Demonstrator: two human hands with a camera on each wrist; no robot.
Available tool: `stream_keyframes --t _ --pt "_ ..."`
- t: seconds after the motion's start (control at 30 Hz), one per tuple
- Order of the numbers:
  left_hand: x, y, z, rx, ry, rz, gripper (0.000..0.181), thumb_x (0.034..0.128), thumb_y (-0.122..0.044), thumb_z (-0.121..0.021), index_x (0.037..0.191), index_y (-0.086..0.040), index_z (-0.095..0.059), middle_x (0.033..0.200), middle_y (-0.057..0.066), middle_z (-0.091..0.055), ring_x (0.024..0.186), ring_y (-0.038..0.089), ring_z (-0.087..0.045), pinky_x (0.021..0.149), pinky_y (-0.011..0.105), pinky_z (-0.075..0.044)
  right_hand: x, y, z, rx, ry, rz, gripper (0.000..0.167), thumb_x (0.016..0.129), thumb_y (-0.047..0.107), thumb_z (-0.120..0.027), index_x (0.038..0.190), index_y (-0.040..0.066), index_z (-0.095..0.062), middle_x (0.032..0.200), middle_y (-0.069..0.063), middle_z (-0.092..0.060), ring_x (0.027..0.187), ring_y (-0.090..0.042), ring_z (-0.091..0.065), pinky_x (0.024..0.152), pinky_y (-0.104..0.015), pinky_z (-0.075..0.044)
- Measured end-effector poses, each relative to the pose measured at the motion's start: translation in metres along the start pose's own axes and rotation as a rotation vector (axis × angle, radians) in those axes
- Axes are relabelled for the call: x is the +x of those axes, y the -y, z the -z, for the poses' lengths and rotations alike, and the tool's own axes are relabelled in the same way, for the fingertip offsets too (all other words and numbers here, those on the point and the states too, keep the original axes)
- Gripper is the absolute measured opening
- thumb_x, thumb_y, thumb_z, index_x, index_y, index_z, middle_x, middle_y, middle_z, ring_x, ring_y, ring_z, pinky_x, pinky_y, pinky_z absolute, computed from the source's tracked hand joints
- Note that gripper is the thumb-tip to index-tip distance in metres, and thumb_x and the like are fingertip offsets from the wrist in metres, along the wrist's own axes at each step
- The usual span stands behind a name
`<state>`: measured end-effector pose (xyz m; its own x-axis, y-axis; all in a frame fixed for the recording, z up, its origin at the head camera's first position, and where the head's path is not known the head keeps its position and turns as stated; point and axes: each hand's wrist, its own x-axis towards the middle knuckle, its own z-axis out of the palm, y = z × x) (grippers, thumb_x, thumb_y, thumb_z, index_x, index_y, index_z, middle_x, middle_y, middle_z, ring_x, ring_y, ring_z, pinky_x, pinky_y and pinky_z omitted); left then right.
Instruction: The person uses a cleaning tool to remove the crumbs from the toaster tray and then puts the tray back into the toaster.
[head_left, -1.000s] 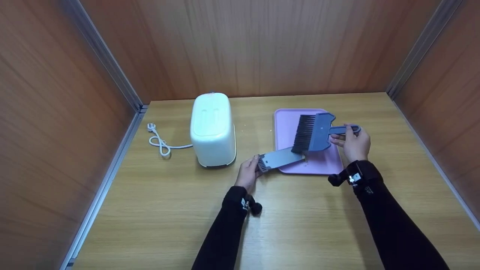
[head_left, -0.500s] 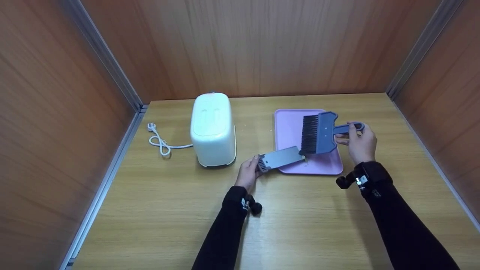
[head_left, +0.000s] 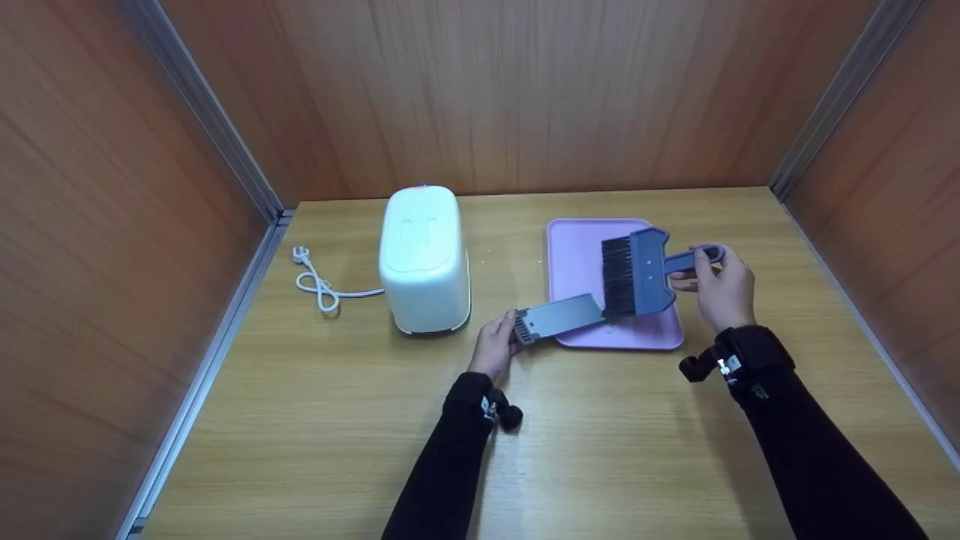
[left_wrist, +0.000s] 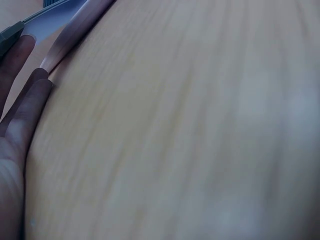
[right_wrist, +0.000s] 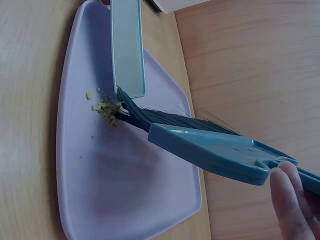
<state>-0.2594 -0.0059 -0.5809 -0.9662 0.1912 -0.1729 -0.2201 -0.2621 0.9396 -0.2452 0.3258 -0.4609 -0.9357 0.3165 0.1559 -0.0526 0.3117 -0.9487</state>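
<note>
In the head view my left hand (head_left: 495, 347) grips the slotted end of a flat grey crumb tray (head_left: 564, 316), whose far end reaches over a purple tray (head_left: 574, 240). My right hand (head_left: 721, 289) holds a blue hand brush (head_left: 651, 271) by its looped handle. The brush's black bristles touch the crumb tray's free end. A small pile of yellowish crumbs (right_wrist: 106, 109) lies on the purple tray beneath that end, in the right wrist view. Fingers of my left hand (left_wrist: 22, 115) show at the left edge of the left wrist view, close to the tabletop.
A white toaster-like appliance (head_left: 421, 262) stands left of the purple tray. Its white cord and plug (head_left: 322, 285) lie looped on the wooden table (head_left: 337, 442). Wood panels (head_left: 480, 97) enclose the back and both sides. A few tiny specks lie between appliance and tray.
My right hand has shifted right, and the brush has moved right and a little nearer, its bristles sliding toward the crumb tray's end. The left hand and crumb tray have stayed nearly still.
</note>
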Motion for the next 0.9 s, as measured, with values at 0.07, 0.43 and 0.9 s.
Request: stream_keyframes --t 0.07,0.43,0.9 --pt "0.000 0.000 0.000 -0.006 0.000 -0.007 0.048 0.1187 -0.020 -0.036 0.145 0.018 -0.049 0.144 0.034 -0.059 0.134 0.039 -0.061 0.110 0.040 -0.054 0.000 0.001 0.001 -0.002 0.002 0.001 0.040 0.116 0.021 -0.045 0.141 -0.009 -0.054 0.119 -0.024 -0.067 0.080 -0.008 -0.076 0.080 -0.026 -0.064" --pt "-0.001 0.000 0.000 -0.007 -0.002 -0.006 0.049 0.1186 -0.021 -0.037 0.145 0.018 -0.050 0.142 0.033 -0.061 0.133 0.039 -0.062 0.111 0.042 -0.053 -0.003 0.006 0.008 -0.048 -0.007 0.006 0.040 0.116 0.023 -0.045 0.139 -0.007 -0.056 0.109 -0.009 -0.069 0.080 -0.003 -0.074 0.080 -0.024 -0.063" --pt "-0.001 0.000 0.001 0.003 -0.004 0.005 0.049 0.1186 -0.023 -0.038 0.144 0.017 -0.052 0.141 0.032 -0.062 0.131 0.034 -0.063 0.109 0.039 -0.054 0.000 0.013 0.004 0.204 -0.038 -0.094 0.031 0.114 0.020 -0.049 0.135 0.000 -0.058 0.113 -0.008 -0.065 0.084 -0.015 -0.077 0.082 -0.026 -0.063"
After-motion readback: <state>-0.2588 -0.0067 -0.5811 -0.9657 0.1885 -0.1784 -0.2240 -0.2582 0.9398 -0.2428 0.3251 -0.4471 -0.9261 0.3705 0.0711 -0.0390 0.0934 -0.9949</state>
